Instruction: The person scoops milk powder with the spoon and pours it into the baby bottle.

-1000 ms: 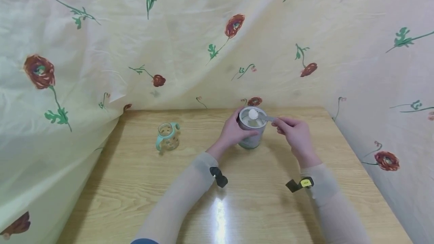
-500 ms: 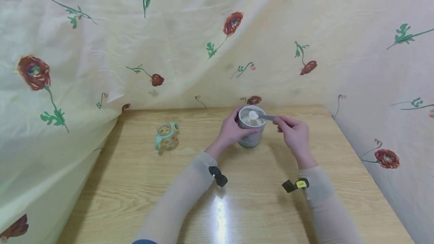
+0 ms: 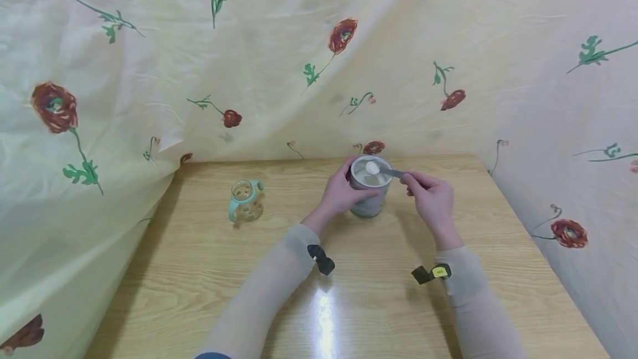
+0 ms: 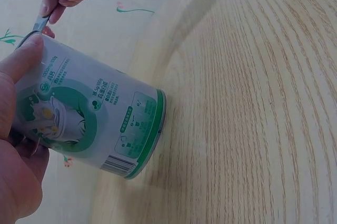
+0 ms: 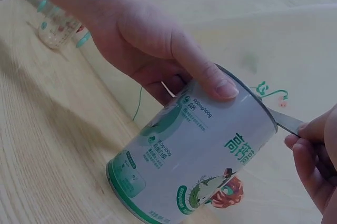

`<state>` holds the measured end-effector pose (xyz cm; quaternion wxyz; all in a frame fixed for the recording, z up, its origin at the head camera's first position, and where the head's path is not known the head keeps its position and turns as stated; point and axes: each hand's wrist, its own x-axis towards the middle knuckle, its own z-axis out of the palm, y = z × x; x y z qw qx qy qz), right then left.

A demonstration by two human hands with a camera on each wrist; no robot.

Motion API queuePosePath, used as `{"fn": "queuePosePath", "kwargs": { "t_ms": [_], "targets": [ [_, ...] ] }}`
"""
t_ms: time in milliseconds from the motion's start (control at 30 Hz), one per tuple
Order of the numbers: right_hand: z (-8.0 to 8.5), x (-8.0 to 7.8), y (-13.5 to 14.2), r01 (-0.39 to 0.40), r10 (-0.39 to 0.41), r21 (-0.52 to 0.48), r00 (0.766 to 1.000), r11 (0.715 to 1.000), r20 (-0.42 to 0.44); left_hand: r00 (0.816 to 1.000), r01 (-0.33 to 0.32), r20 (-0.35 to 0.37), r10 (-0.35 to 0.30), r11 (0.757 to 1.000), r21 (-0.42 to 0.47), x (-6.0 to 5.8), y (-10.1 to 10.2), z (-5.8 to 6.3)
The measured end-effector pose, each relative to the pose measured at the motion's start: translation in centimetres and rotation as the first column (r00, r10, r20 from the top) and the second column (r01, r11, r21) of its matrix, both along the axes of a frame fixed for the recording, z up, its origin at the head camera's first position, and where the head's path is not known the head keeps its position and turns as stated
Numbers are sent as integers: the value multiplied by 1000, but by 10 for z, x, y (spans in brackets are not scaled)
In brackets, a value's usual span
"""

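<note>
A white and green milk powder can (image 3: 368, 204) stands open on the wooden table (image 3: 279, 270). My left hand (image 3: 343, 190) grips it from the left, thumb pressed along its upper side near the rim. The printed label of the can (image 4: 89, 103) fills much of the left wrist view. Between thumb and fingers, my right hand (image 3: 432, 199) pinches the grey handle of a powder scoop (image 3: 392, 173). The scoop's bowl, full of white powder (image 3: 371, 168), is at the can's mouth. In the right wrist view the can hides that bowl, and only the handle (image 5: 287, 122) shows.
Left of the can stands a clear baby bottle (image 3: 251, 209) with turquoise handles and an open top. A flowered cloth (image 3: 269, 71) hangs behind the table and along both sides.
The heaped powder in the scoop looks lower and flatter than a second ago. My right hand and wrist have shifted slightly left; my left hand keeps its grip on the can.
</note>
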<state>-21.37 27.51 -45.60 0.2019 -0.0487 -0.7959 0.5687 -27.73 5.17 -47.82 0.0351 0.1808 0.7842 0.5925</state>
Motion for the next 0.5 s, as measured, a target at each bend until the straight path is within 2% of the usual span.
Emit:
{"fn": "queuePosePath", "kwargs": {
  "t_ms": [267, 500],
  "targets": [
    [-3, 0, 1, 7, -7, -12, 1000, 1000, -7, 1000, 7, -1, -7, 1000, 14, 1, 0, 0],
    [-5, -2, 1, 15, -14, 10, 998, 1000, -59, 1000, 10, -6, -10, 1000, 18, 2, 0, 0]
  ]
}}
